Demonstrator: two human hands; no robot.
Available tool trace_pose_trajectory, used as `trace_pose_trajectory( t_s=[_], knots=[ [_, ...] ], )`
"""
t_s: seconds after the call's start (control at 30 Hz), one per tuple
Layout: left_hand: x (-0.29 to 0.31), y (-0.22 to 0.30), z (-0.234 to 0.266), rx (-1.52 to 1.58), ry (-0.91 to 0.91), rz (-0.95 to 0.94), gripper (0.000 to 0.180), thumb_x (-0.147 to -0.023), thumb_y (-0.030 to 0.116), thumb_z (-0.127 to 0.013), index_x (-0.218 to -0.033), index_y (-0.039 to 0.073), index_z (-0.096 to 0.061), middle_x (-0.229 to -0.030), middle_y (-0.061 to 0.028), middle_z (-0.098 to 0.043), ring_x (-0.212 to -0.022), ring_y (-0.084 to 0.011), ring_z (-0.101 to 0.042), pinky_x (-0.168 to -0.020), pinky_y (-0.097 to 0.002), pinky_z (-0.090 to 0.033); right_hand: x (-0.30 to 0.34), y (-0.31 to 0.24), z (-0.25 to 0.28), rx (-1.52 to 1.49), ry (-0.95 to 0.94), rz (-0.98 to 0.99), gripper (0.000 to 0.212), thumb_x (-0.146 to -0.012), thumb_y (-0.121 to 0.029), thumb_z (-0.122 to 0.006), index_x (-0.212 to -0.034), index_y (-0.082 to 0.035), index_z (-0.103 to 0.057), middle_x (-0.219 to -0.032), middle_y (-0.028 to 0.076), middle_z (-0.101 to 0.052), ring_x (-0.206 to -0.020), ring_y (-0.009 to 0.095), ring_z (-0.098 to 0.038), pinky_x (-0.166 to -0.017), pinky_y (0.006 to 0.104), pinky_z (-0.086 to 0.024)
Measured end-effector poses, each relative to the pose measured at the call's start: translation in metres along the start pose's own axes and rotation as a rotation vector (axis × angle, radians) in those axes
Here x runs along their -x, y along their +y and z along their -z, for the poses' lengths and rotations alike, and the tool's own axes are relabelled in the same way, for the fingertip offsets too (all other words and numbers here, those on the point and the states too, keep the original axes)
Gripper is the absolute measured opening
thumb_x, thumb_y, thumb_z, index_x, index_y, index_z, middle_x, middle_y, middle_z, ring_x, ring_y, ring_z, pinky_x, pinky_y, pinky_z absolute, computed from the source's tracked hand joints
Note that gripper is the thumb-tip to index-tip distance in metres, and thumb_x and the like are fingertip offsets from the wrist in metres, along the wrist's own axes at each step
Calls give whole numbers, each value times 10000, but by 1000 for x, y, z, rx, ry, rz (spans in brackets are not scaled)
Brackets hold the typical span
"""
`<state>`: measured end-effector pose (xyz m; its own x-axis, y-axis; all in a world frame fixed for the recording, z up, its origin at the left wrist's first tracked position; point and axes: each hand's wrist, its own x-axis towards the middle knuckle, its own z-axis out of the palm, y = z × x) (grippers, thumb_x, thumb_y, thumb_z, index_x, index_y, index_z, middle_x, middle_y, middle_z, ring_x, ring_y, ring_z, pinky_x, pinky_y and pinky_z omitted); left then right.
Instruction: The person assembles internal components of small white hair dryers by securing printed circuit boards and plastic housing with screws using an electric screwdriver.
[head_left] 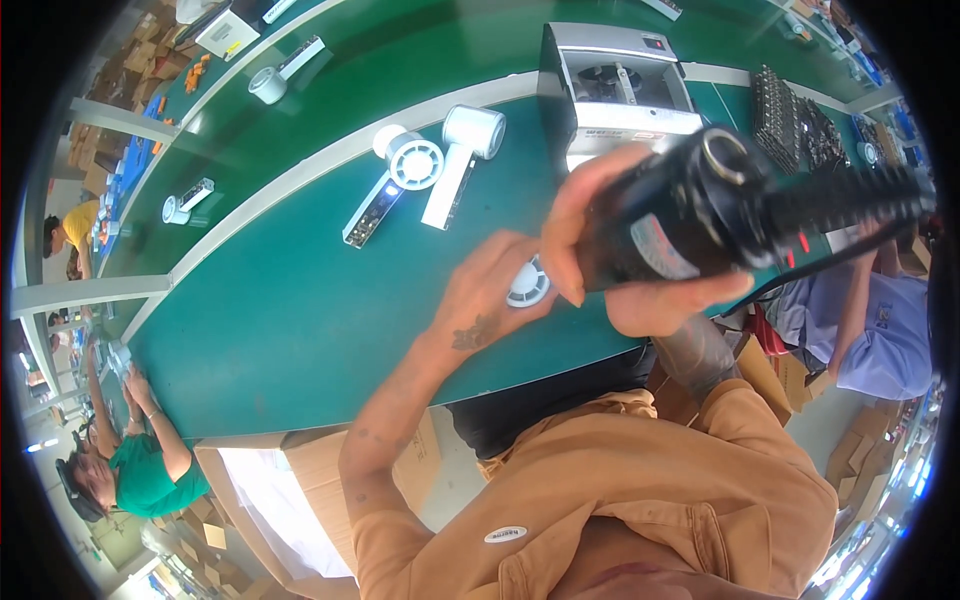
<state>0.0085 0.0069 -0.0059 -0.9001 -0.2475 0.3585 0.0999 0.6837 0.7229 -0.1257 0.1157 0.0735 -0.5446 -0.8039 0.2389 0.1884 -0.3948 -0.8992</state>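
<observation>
My left hand (478, 290) is closed around a small white fan head (529, 284) with a round spoked grille, held just above the green bench. In my right hand (650, 308) is a black electric screwdriver (655, 225), gripped around its body with the cable end toward the right. Its tip is hidden behind my fingers, close to the fan head; I cannot tell whether they touch. Beyond my left hand lie two white handheld fans: one (415, 165) has its grille up and a circuit board bared along its handle, the other (472, 133) lies beside it.
A grey open-fronted machine (630, 118) stands behind the screwdriver, with stacked dark parts (780, 120) to its right. More fans (268, 85) lie past the white rail. An open cardboard box (325, 470) sits below the front edge. Co-workers in green (155, 465) and lilac (885, 330) flank the bench.
</observation>
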Motion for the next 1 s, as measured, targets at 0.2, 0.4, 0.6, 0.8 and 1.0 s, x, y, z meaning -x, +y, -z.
trace_pose_trajectory(
  t_s=[0.2, 0.4, 0.6, 0.8, 1.0],
  knots=[
    [-1, -1, -4, 90, 28, 80, 423, -716, 95, -810, -1098, 55, -632, -1002, -116, -628, -878, -317, -638, -726, -396, -529, 11, 15, 25, 13, 91, -27, 999, -661, -804, -685, -1110, 66, -485, -681, 121, -597, -546, 154, -555, -507, 259, -443],
    [3, -2, -1, 78, -52, 58, 454, -712, 87, -812, -1125, 48, -626, -1004, -115, -622, -877, -319, -637, -726, -391, -530, -16, 25, 4, 4, 26, -49, 1012, -670, -841, -623, -1099, 65, -483, -670, 118, -593, -535, 160, -558, -489, 258, -439],
    [2, 0, -4, 121, 12, 50, 474, -711, 81, -811, -1143, 41, -621, -1013, -120, -616, -874, -318, -637, -727, -392, -532, -20, 17, -5, -4, -38, -49, 1030, -678, -878, -561, -1089, 64, -482, -659, 116, -589, -524, 167, -562, -470, 257, -435],
    [6, -4, -6, 135, -67, 103, 462, -725, 89, -807, -1142, 45, -615, -1014, -123, -613, -885, -320, -640, -729, -392, -533, -4, -3, 7, -6, -106, -26, 1053, -686, -915, -499, -1078, 62, -481, -649, 113, -586, -513, 174, -566, -451, 255, -431],
    [2, 2, -6, 45, -24, 82, 439, -730, 117, -811, -1117, 54, -614, -1019, -122, -618, -885, -318, -647, -729, -389, -540, -6, -18, 28, -100, -201, 93, 1088, -685, -966, -369, -1108, 31, -474, -619, 111, -557, -477, 181, -528, -439, 285, -424]
  ],
)
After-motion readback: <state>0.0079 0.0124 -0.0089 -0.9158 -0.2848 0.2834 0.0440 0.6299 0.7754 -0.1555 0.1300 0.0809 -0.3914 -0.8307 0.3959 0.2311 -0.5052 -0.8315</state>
